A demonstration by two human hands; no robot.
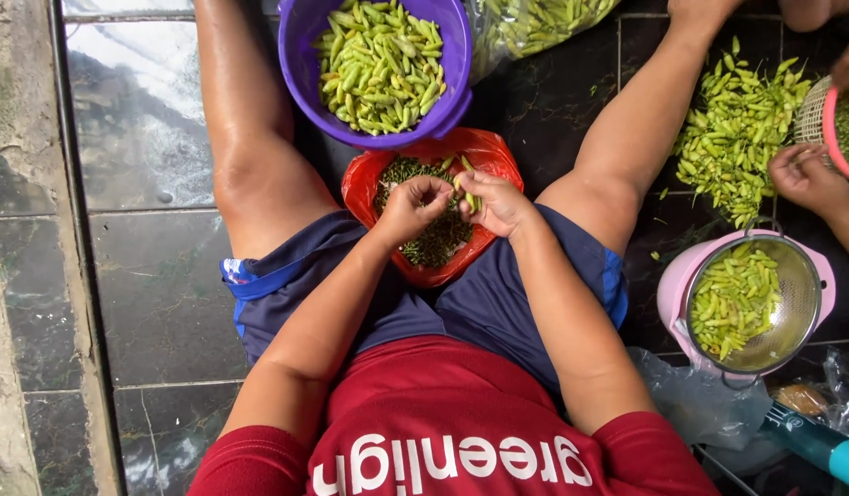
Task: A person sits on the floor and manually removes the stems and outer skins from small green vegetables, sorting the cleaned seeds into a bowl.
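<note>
Your left hand and right hand pinch green chilies together above the red bag of stems, just below the purple bowl.

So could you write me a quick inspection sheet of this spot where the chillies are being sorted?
Surface: dark tiled floor, glossy, looks wet at upper left.
Job's things: red plastic bag of plucked green stems between the knees; purple basin of green chillies just beyond it.
Clutter: loose chilli pile on the floor at right; metal colander of chillies in a pink bowl; clear plastic bags; teal bottle.
Hands: left hand and right hand meet over the red bag, the right holding a few chillies.
Cables: nothing seen.
Surroundings: worn concrete edge at left; another person's hand by the pile.
</note>
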